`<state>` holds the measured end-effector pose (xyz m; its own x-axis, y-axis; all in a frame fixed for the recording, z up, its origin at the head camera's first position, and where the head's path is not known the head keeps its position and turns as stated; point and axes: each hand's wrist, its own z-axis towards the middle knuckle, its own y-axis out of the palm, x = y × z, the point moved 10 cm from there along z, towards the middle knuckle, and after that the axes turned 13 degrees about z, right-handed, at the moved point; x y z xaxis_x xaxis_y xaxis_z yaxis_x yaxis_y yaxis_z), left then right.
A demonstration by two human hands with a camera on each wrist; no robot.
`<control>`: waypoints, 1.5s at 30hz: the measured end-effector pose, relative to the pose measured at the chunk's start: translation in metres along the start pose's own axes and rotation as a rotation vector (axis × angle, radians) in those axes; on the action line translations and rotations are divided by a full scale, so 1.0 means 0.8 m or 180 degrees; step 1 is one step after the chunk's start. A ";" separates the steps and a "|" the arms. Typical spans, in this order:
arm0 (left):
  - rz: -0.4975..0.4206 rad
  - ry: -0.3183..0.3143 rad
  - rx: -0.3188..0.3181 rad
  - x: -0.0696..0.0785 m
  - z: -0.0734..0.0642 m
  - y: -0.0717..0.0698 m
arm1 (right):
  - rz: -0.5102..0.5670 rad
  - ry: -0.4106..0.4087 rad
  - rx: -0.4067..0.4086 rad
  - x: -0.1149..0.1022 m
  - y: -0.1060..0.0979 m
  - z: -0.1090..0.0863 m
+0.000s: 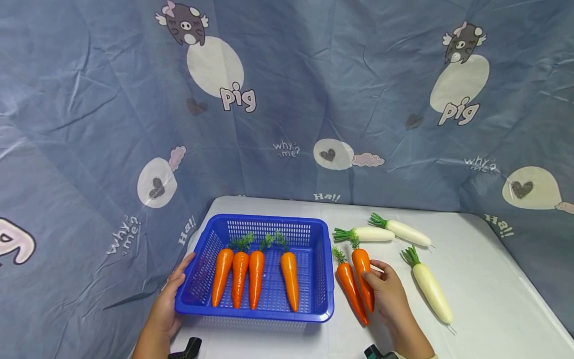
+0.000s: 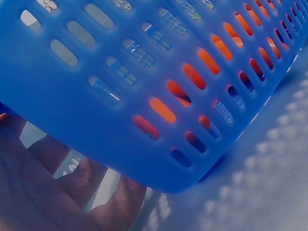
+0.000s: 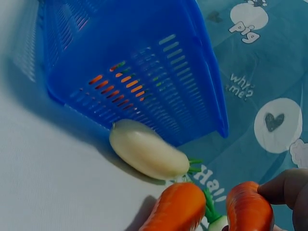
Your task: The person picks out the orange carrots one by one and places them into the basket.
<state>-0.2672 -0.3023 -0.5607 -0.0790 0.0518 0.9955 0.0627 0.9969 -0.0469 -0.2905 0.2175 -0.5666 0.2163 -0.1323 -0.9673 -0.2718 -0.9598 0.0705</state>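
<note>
My right hand (image 1: 391, 294) pinches an orange carrot (image 1: 362, 267) with a green top, right of the basket. In the right wrist view, thumb or finger tips meet the held carrot (image 3: 249, 207), while much of that hand falls outside the picture. Another carrot (image 1: 352, 291) lies on the table just left of the held one. Against the left side of a blue plastic basket (image 1: 324, 269) rests my left hand (image 1: 167, 301), its fingers stretched along the outside. Left wrist view shows the fingers (image 2: 84, 185) beside the slotted wall. Several carrots (image 1: 239, 279) lie side by side inside the basket.
Three white radishes with green leaves lie on the right: one beside the basket (image 1: 372, 234), another behind it (image 1: 408, 233), a third nearer the front (image 1: 431, 291). A white cloth (image 1: 484, 279) covers the table. Blue printed fabric (image 1: 287, 119) hangs behind.
</note>
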 end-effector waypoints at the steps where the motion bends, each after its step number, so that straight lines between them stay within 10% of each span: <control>1: 0.0003 -0.0005 0.0002 0.000 0.000 0.000 | 0.0020 -0.0004 -0.0009 0.000 0.001 0.000; 45: -0.0056 -0.0058 0.0011 -0.004 0.002 -0.002 | 0.0342 -0.0084 -0.0239 -0.023 0.046 -0.026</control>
<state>-0.2684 -0.3037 -0.5637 -0.0982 0.0353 0.9945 0.0578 0.9979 -0.0297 -0.2851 0.1791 -0.5413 0.1646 -0.2297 -0.9593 -0.2209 -0.9564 0.1911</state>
